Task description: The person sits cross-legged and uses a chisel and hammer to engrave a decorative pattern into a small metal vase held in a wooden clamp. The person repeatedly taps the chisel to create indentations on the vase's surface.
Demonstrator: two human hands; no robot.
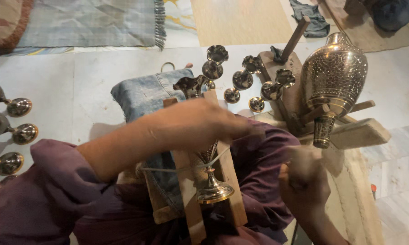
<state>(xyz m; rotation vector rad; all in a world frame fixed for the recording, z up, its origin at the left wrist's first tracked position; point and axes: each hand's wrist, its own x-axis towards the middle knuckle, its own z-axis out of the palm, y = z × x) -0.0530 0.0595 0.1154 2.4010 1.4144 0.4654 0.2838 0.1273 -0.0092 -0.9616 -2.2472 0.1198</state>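
A small brass vase (210, 181) with a flared foot lies in a wooden cradle (227, 181) on my lap, tied down by a cord. My left hand (200, 123) reaches across it and covers the vase body, fingers closed around it. My right hand (304, 174) is blurred at the lower right, fist closed, apparently on a small tool that I cannot make out. A denim cushion (145, 93) sits under the cradle's far end.
Three small brass vases (243, 79) lie on the floor beyond the cradle. A large engraved brass vase (334, 75) rests tilted on a wooden stand (361, 131) at right. Several polished goblets (9, 122) line the left edge. Rugs (91, 22) lie at the back.
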